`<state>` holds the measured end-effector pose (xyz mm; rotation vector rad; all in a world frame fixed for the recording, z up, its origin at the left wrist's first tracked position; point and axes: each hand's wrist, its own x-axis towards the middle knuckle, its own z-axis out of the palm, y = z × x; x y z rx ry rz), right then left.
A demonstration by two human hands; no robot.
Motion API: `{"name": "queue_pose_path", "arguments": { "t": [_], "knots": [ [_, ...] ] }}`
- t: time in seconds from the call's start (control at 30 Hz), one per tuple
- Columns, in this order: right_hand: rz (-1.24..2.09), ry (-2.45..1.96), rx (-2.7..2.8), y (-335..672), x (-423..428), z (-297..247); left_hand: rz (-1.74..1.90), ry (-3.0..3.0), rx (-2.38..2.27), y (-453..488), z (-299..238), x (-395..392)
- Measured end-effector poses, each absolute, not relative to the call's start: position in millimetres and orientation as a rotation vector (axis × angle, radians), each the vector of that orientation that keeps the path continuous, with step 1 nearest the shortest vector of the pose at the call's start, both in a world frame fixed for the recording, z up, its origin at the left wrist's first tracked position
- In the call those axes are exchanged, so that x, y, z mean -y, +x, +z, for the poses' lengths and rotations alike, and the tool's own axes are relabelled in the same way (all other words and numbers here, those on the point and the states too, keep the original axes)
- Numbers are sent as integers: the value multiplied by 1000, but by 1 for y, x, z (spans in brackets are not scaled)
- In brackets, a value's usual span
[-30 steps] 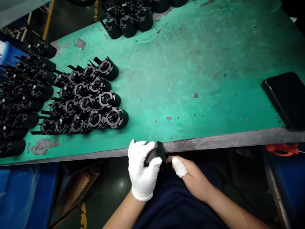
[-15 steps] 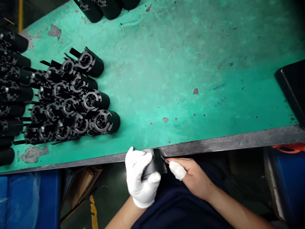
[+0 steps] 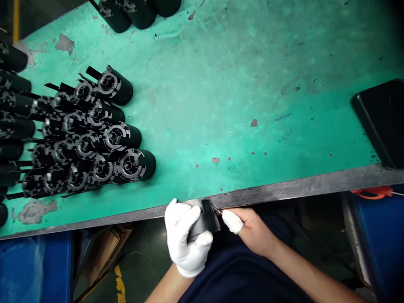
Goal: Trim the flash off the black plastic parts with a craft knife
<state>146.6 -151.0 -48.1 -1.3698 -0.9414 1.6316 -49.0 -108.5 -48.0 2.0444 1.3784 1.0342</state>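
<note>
My left hand (image 3: pixel 184 240), in a white glove, is closed around a black cylindrical plastic part (image 3: pixel 208 221) at the table's front edge. Its fingers and thumb cover much of the part's left side. My right hand (image 3: pixel 255 233) is bare apart from a white cover on the thumb. Thumb and forefinger pinch a thin metal blade-like tool (image 3: pixel 216 208), whose tip lies against or very near the right side of the part. Most of the tool is hidden in the fingers, so its exact kind does not show.
Rows of similar black cylindrical housings (image 3: pixel 134 165) stand on the green table (image 3: pixel 195 97) at left, with several more at the top. A black rectangular object (image 3: pixel 381 122) lies at right. Below the edge are blue bins (image 3: pixel 34 269), cardboard (image 3: pixel 101 252) and an orange-handled tool (image 3: pixel 374 192).
The camera view has turned slightly, so the table and its housings appear a little further left. Both hands keep nearly the same hold, and the black part looks slightly turned.
</note>
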Motion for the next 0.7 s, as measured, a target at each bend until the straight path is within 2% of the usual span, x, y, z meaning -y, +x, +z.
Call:
{"name": "queue_pose_path", "arguments": {
  "t": [0.47, 0.7],
  "knots": [
    [1573, -1426, 1006, 144, 152, -48, 1121, 2125, -1314, -43, -42, 103],
    [1557, -1285, 953, 144, 162, -42, 1097, 2136, -1318, -44, -40, 102]
  ]
}}
